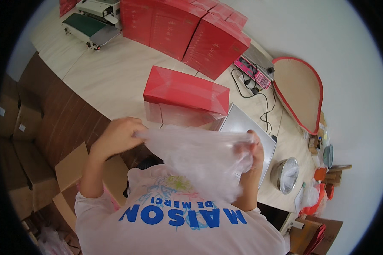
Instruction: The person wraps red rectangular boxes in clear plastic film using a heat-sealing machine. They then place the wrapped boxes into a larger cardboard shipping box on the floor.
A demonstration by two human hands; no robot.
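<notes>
A thin clear plastic bag [194,149] is stretched in front of my chest, hanging loose and crumpled below its taut upper edge. My left hand [124,135] pinches one corner of that edge. At the opposite end, my right hand [255,148] grips the plastic, which partly covers its fingers. Just beyond the bag, a red box [185,89] stands on the pale table [99,76], with a shiny clear film over it. Its lower front is partly hidden by the bag. A flat silver-topped device [245,124] sits beside the box, close to my right hand.
Several film-wrapped red boxes [169,25] stand behind, beside a sealing machine with a green belt [86,27]. A pink calculator [261,79], black cables [266,108] and a lined metal bowl [277,175] lie to the right. Cardboard boxes [35,172] stand on the floor at left.
</notes>
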